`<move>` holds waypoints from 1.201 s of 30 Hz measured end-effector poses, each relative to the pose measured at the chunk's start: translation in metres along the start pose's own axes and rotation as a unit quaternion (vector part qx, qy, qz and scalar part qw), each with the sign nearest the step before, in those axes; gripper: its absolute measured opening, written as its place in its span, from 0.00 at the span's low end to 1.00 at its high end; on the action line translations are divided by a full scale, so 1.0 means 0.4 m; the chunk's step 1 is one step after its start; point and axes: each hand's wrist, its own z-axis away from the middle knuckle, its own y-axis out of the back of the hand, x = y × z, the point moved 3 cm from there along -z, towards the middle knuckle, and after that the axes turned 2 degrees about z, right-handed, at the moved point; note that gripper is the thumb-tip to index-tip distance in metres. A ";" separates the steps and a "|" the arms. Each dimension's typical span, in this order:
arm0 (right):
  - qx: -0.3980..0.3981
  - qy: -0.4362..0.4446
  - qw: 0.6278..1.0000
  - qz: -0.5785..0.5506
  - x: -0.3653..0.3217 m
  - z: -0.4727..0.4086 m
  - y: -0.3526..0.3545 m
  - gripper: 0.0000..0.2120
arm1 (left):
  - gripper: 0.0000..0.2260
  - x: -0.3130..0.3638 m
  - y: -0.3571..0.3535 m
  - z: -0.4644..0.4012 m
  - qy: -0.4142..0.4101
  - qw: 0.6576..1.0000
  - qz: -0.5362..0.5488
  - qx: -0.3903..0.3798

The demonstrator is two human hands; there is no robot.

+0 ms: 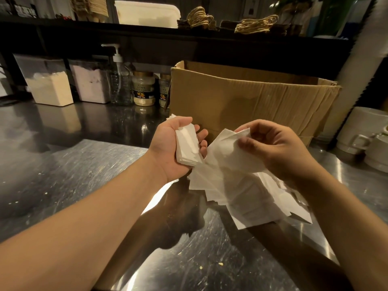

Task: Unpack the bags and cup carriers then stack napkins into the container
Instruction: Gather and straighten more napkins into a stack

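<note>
Now left hand (178, 148) fingers grip a napkin stack (187, 147); right hand (277, 150) fingers pinch a loose napkin (226, 152).

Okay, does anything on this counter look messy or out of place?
Yes. The loose napkins under the right hand lie fanned out and askew on the steel counter, not squared up like the stack in the left hand. Small crumbs dot the counter.

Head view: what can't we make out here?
- Inside of the cardboard box: hidden by its near wall.
- Napkin count in the folded stack that the left hand grips: edges too fine.
- Loose napkins under the right hand, which pinches a sheet: partly covered by hand and forearm.
- Jar label text: too small.
</note>
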 end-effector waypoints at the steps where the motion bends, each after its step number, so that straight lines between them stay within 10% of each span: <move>1: 0.001 -0.007 0.999 -0.037 -0.004 0.001 0.002 0.08 | 0.18 0.002 0.001 0.000 -0.009 1.000 -0.006 0.009; 9: -0.115 -0.040 0.967 -0.222 -0.019 0.012 -0.010 0.04 | 0.14 -0.017 -0.031 0.025 0.039 0.989 -0.122 -0.078; 29: 0.053 -0.046 0.997 -0.040 -0.006 0.006 -0.042 0.08 | 0.28 -0.064 -0.032 0.021 0.099 0.964 -0.183 -0.168; 36: -0.053 -0.149 0.955 -0.251 -0.031 0.019 -0.034 0.06 | 0.26 -0.057 -0.030 0.016 0.073 0.980 -0.129 -0.130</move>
